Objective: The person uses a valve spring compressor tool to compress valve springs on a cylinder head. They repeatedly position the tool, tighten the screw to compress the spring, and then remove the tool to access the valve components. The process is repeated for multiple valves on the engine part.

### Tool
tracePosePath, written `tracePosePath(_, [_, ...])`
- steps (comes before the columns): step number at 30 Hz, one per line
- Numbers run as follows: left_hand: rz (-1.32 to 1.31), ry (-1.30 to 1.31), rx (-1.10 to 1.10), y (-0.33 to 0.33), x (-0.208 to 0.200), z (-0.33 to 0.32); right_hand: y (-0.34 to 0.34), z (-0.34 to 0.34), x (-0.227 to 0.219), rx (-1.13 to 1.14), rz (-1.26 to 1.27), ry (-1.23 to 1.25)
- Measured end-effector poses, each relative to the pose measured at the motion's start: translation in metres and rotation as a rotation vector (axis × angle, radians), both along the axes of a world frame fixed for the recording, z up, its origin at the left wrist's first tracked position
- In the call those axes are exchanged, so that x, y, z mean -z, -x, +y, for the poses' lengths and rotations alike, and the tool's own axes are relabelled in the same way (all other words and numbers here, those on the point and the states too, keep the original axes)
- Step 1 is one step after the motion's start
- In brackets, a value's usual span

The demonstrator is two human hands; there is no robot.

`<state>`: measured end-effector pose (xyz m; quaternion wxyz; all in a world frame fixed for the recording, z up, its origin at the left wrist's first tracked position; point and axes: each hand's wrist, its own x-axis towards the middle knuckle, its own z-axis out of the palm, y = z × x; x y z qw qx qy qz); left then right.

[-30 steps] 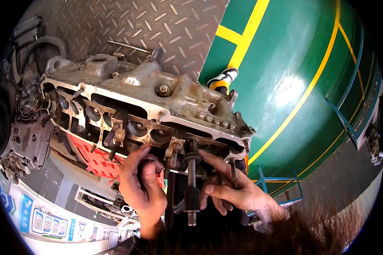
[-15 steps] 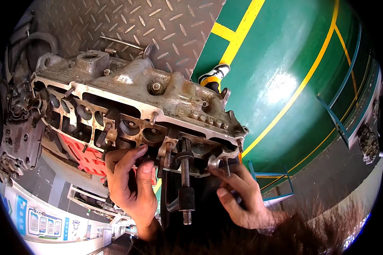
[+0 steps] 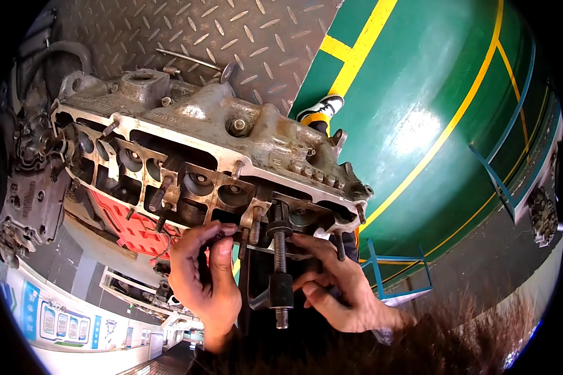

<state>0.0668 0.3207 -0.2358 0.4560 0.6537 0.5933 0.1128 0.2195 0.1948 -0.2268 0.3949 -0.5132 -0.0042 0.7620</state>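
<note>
A worn metal cylinder head [image 3: 187, 119] lies across the view, its open side with valve pockets facing me. A dark C-shaped valve spring compressor [image 3: 279, 290] is clamped on its right part, with the threaded screw pointing toward me. My left hand [image 3: 207, 275] is left of the screw, fingers curled and thumb close to the index finger. Whatever is between them is too dark to name. My right hand [image 3: 341, 290] is right of the screw. Its index finger reaches to the compressor's upper end and its thumb is apart, near the screw's lower part; nothing shows in it.
On the steel tread plate [image 3: 231, 37] behind lies a long-stemmed valve [image 3: 227, 72]. Other engine parts [image 3: 34, 200] stand at the left, with a red plastic tray [image 3: 125, 225] below the head. A blue metal frame [image 3: 397, 265] stands on the green floor at right.
My right hand has moved left, from beside the right-hand stud to the compressor screw. My left hand stays curled left of the screw. The whole view has shifted slightly.
</note>
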Motion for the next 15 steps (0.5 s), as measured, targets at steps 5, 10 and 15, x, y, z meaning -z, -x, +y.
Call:
tracePosePath(5, [0.039, -0.155, 0.204, -0.010, -0.003, -0.001, 0.008, 0.006, -0.003, 0.139, 0.023, 0.062])
tracePosePath(10, [0.119, -0.151, 0.260, -0.014, -0.005, 0.002, 0.012, 0.006, 0.004, 0.097, -0.003, 0.026])
tracePosePath(15, [0.092, 0.187, -0.189, -0.024, -0.010, 0.001, 0.016, 0.005, 0.008, 0.146, -0.082, -0.001])
